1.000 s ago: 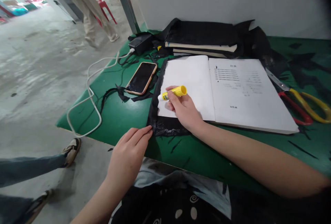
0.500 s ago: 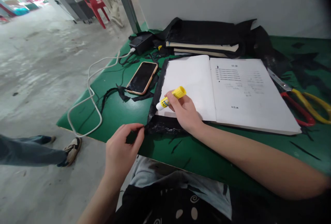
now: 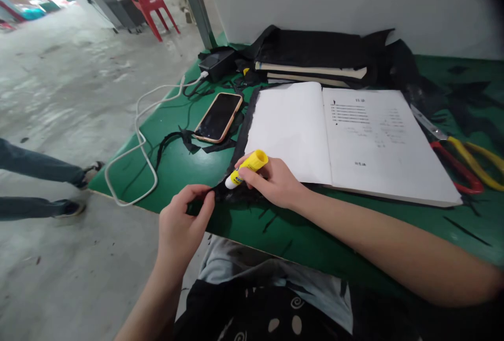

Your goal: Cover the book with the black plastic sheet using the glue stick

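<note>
Down comes the right hand point(image 3: 271, 181) off the white page, glue stick point(image 3: 247, 167) clamped in its grip, white tip now touching the black fabric strip point(image 3: 241, 138) at the open book's point(image 3: 346, 136) near corner. Left hand point(image 3: 185, 223) pinches that limp, glossy strip end tight. Green worktop point(image 3: 173, 173) underneath, littered with black scraps; phone point(image 3: 218, 117) just beyond, bare concrete floor point(image 3: 71, 94) to the left.

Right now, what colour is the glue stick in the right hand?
The glue stick has a yellow body with a white tip, clearest in the head view, held by the right hand.
</note>
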### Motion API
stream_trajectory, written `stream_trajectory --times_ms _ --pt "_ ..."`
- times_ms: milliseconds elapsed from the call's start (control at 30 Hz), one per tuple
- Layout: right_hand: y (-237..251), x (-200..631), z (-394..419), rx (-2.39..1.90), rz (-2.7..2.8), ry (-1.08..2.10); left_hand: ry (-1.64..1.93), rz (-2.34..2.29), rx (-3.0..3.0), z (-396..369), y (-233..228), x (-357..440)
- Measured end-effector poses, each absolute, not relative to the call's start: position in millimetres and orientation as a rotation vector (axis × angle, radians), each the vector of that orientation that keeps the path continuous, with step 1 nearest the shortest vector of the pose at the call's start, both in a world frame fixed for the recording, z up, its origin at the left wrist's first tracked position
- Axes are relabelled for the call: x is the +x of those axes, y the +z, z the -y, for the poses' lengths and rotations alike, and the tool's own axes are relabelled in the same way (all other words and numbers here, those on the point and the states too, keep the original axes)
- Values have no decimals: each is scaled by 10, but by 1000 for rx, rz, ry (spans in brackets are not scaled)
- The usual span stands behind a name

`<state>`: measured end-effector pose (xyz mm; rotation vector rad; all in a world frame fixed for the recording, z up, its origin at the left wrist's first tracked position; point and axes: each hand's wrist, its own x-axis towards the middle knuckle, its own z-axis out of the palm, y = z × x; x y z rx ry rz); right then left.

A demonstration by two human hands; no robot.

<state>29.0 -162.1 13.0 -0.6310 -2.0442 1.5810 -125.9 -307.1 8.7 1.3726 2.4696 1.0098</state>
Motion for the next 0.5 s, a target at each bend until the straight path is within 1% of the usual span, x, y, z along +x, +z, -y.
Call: stream_trajectory --times_ms 200,500 --pt "107 244 1605 -660 2215 1448 1017 -2431 1378 3086 97 -1239" --pt "93 248 1604 -574 2214 1484 1015 -2468 1377 3098 43 -1269"
